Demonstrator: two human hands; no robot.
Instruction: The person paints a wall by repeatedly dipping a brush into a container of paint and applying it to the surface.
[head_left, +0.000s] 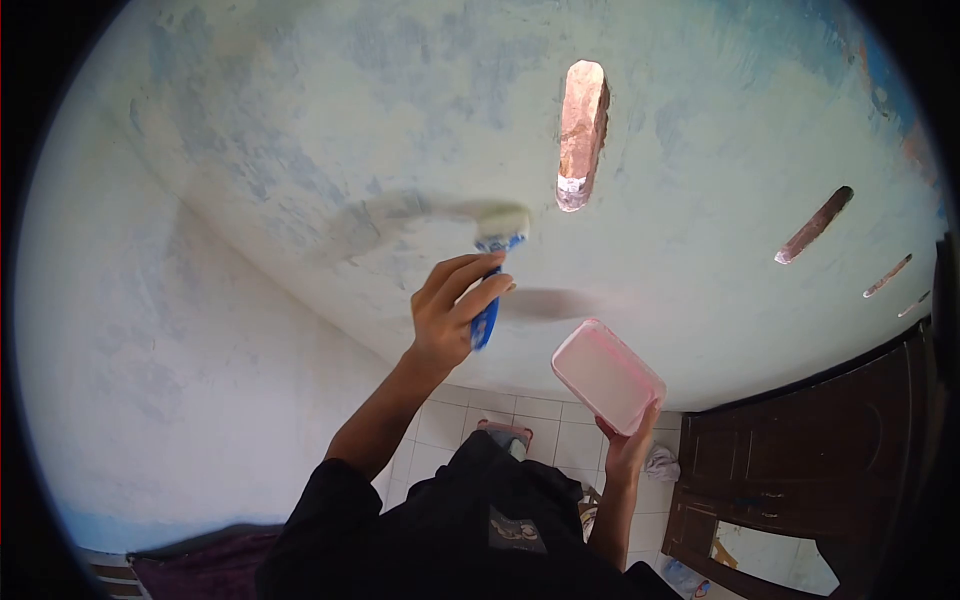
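Observation:
My left hand (445,315) is closed around the blue handle of a paintbrush (485,328), held upright. Its wide bristles, coated in whitish paint, are at the pale wall (450,120), which shows mottled blue and white patches. Lower and to the right, my right hand (630,445) grips one end of a pink rectangular tub (632,368). The tub is tilted toward me, and pale paint covers its inside. Part of that hand is hidden behind the tub.
Slot-shaped openings with brick-coloured insides, such as the large slot (582,135), cut through the wall. A dark wooden cabinet (800,430) stands at right. Below are white floor tiles (540,407) and a pinkish stool-like object (518,434). Purple cloth (200,565) lies at lower left.

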